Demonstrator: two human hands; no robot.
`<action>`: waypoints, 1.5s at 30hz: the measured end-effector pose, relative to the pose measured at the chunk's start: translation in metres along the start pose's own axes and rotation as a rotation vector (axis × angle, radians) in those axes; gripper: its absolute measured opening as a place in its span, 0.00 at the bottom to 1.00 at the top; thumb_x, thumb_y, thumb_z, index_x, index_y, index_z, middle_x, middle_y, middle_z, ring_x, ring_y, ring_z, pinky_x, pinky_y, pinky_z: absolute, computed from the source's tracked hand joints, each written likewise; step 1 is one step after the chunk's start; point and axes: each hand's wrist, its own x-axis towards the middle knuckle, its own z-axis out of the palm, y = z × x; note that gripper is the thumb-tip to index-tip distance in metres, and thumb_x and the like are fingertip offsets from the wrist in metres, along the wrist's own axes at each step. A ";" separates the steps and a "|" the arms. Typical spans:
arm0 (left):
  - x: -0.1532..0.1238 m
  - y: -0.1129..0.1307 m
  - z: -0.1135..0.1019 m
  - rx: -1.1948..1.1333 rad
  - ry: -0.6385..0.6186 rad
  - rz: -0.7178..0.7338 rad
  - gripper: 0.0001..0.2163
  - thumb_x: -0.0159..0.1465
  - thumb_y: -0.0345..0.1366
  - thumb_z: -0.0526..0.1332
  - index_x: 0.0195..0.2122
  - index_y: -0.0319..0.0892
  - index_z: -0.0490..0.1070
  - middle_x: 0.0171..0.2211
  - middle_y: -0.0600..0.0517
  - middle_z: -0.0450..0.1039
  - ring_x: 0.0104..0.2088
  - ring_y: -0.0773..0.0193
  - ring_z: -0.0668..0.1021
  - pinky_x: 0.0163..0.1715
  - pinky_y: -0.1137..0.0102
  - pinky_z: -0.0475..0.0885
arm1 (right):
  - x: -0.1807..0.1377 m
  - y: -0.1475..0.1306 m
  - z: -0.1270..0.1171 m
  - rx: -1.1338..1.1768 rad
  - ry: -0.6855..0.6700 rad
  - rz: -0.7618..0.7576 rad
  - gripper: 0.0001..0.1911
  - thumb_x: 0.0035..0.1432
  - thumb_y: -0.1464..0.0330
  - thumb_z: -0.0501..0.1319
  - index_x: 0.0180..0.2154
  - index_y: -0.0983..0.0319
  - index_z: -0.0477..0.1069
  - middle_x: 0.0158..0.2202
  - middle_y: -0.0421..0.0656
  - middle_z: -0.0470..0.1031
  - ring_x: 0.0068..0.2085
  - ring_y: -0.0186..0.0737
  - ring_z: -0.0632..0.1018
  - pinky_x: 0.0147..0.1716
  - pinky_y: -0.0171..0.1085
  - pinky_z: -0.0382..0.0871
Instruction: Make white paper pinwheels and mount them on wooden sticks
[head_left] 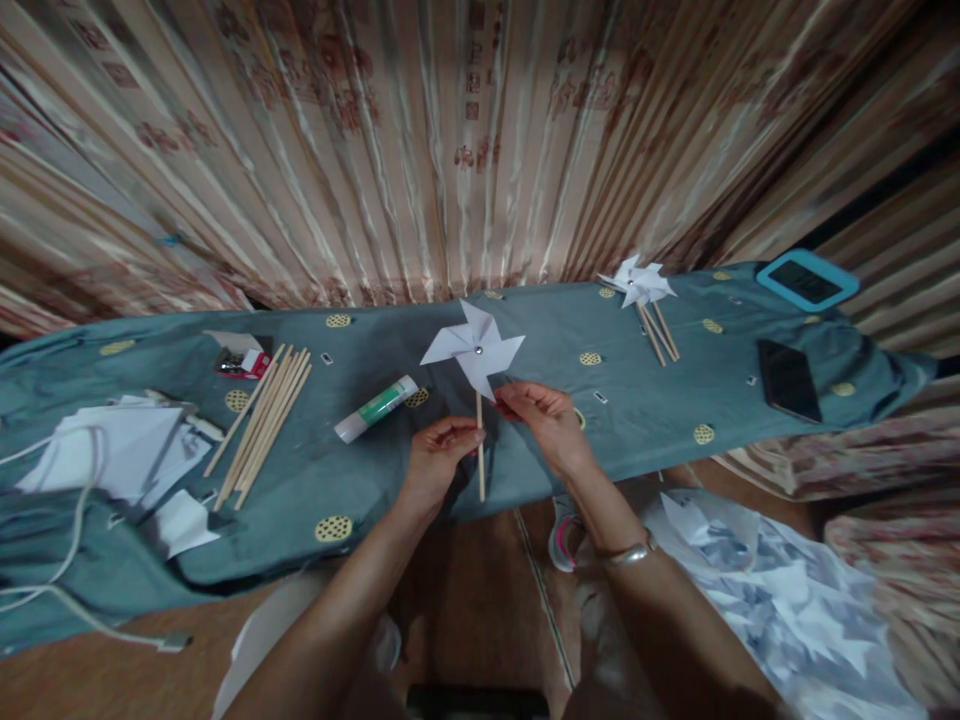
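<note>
A white paper pinwheel (pixel 474 348) on a thin wooden stick (pixel 481 470) stands upright over the near edge of the blue cloth-covered table (pixel 570 420). My left hand (pixel 441 452) pinches the stick just below the paper. My right hand (pixel 541 414) pinches the lower right blade of the pinwheel. A metal pin shows at the pinwheel's centre.
Finished pinwheels (pixel 641 285) lie at the back right. A glue stick (pixel 375 408), a bundle of wooden sticks (pixel 262 425), white paper sheets (pixel 112 455), a small red box (pixel 244 363) and a white cable (pixel 67 560) lie left. A black phone (pixel 787 378) and teal device (pixel 806 280) sit right. Paper scraps (pixel 772 590) cover my lap.
</note>
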 end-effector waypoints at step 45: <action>-0.003 0.000 0.003 0.089 -0.137 -0.058 0.13 0.40 0.41 0.75 0.23 0.40 0.78 0.22 0.53 0.75 0.25 0.68 0.72 0.29 0.73 0.68 | 0.015 -0.017 -0.038 0.063 0.216 -0.088 0.14 0.35 0.60 0.75 0.24 0.59 0.77 0.20 0.36 0.74 0.23 0.29 0.72 0.23 0.30 0.68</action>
